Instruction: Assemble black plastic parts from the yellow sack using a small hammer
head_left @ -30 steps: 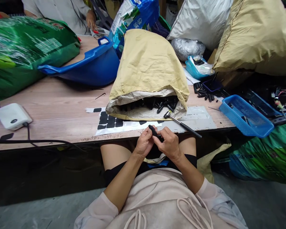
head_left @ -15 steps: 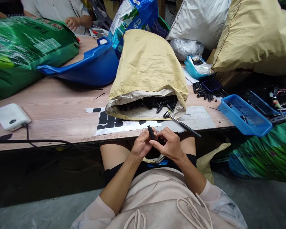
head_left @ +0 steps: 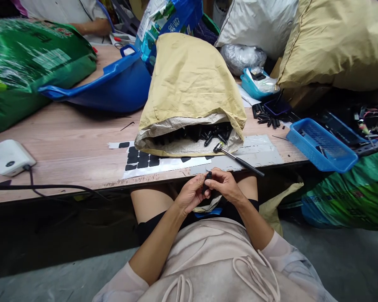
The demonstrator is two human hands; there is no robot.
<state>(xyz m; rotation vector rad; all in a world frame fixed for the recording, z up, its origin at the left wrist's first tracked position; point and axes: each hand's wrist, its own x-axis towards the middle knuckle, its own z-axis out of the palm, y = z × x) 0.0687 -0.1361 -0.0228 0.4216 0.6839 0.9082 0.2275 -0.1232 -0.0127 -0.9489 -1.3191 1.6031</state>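
Over my lap, just below the table edge, my left hand (head_left: 191, 193) is closed around a small black cylindrical part (head_left: 207, 181). The fingers of my right hand (head_left: 225, 184) pinch the same part from the other side, thumb against it. What the part is exactly I cannot make out. Beyond my hands, a yellow woven sack (head_left: 192, 79) lies with its mouth towards me, and several similar black pieces (head_left: 212, 133) show inside. A small hammer (head_left: 239, 160) with a dark handle rests by the sack's mouth, its handle reaching the table edge.
A white sheet with black stickers (head_left: 141, 161) lies left of the hammer. A blue basin (head_left: 103, 88) and a green bag (head_left: 34, 63) stand at the left, near a white device (head_left: 11, 157) with a cable. On the right is a blue basket (head_left: 321, 144). A co-worker's arm (head_left: 94, 27) shows behind.
The black part has turned more upright between my hands, and my right fingers have closed onto it. The co-worker's hand has dropped behind the green bag. The camera view has shifted slightly.
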